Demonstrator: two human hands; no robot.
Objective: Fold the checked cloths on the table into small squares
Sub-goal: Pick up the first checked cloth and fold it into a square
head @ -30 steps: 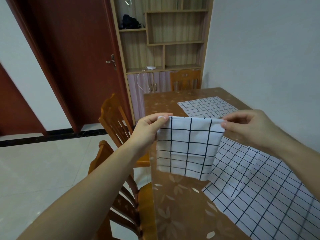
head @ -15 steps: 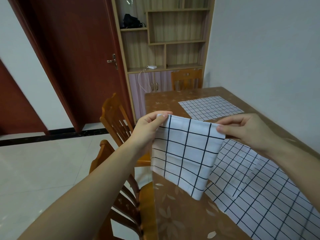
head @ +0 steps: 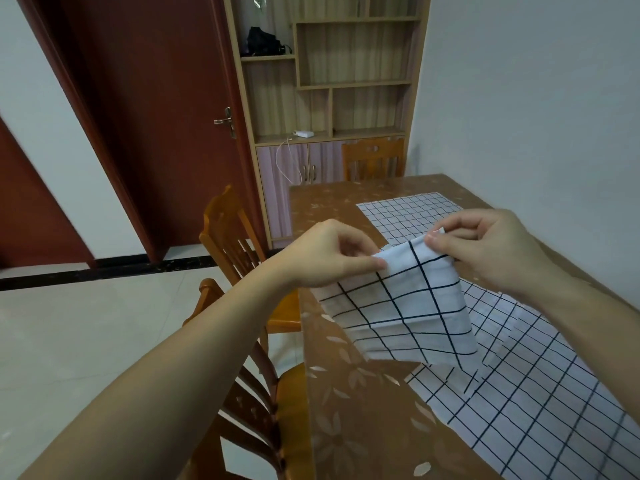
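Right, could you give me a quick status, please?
Both hands, left hand and right hand, pinch folded cloth above table. Nothing in the way.

A brown table [head: 346, 420] with a pale leaf pattern carries two checked cloths lying flat. A large checked cloth [head: 540, 403] covers its near right part. A smaller checked cloth [head: 405, 211] lies at the far end, apart from the large one.

Both hands [head: 329, 258] [head: 485, 251] raised, fingers pinching.

Soft, even indoor light, faint shadows, mild sheen on the table [head: 349, 427]; wide-angle bending at edges.
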